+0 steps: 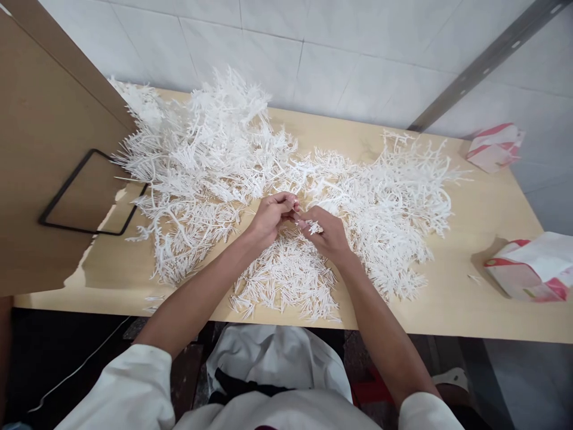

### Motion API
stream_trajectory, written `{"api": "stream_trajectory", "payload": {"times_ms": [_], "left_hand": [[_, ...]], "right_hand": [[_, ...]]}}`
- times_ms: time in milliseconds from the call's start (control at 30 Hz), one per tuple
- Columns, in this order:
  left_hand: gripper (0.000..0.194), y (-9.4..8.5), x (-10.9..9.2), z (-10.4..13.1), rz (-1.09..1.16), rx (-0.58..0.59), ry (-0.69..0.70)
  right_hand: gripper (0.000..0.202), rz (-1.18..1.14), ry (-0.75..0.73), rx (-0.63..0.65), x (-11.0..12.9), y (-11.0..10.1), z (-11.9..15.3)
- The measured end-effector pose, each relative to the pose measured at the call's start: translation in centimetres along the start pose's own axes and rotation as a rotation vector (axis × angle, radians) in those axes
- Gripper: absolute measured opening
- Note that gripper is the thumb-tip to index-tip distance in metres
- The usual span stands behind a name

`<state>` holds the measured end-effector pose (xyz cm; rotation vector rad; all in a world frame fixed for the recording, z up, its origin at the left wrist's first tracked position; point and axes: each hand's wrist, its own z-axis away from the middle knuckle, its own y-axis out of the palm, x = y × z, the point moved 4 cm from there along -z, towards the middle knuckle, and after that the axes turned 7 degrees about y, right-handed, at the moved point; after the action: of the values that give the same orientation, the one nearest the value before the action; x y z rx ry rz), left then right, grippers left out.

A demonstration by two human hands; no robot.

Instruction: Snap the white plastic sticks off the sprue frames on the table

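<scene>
Over the middle of the table, my left hand and my right hand meet with their fingers pinched close together. Several thin white plastic pieces stick out of my right hand. A tiny whitish bit shows at the left fingertips, too small to name. Below my hands lies a pile of short loose white sticks. Branched white plastic pieces, like moulding sprues, form a tall heap at the back left and a lower heap on the right.
A cardboard sheet with a torn edge stands at the left, beside a black wire frame. Two red-and-white packets sit on the right side of the table. A tiled wall with a slanted metal post rises behind.
</scene>
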<state>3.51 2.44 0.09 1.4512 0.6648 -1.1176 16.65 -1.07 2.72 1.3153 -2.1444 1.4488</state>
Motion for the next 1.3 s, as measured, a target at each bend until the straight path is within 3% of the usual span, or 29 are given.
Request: {"api": "stream_trajectory", "payload": {"times_ms": [100,233,367,567,667,800,900,1100,1300], "left_hand": [[0.005,-0.3,-0.4,-0.2,-0.063,0.032,0.059],[0.02,0.1,-2.3,-0.1,-0.379,0.112,0.339],[0.014,0.9,-3.3,0.5,-0.768,0.196,0.573],[0.014,1.4,-2.8,0.8,-0.921,0.276,0.67],[0.01,1.1,-2.3,0.7,-0.838,0.202,0.548],[0.013,0.8,-0.9,0.5,-0.452,0.135,0.189],[0.017,1.3,-0.4,0.6,-0.198,0.111,0.021],[0.02,1.8,0.0,1.0,0.033,0.002,-0.118],[0.022,1.7,0.6,1.1,0.117,-0.112,-0.132]], "right_hand": [[0.021,-0.06,0.187,0.003,-0.9,0.2,0.0],[0.021,-0.101,0.37,0.013,-2.4,0.0,-0.1],[0.011,-0.072,0.366,0.021,-2.7,-0.3,-0.2],[0.023,0.089,0.356,-0.019,-2.8,-0.1,0.0],[0.016,0.098,0.235,0.009,-2.5,0.1,0.1],[0.016,0.038,0.082,0.097,-1.9,0.1,0.2],[0.02,0.027,0.054,0.081,-1.4,-0.3,0.1],[0.02,0.079,-0.055,-0.01,-1.3,-0.2,0.3],[0.028,0.276,-0.197,-0.016,-0.8,-0.1,0.3]]}}
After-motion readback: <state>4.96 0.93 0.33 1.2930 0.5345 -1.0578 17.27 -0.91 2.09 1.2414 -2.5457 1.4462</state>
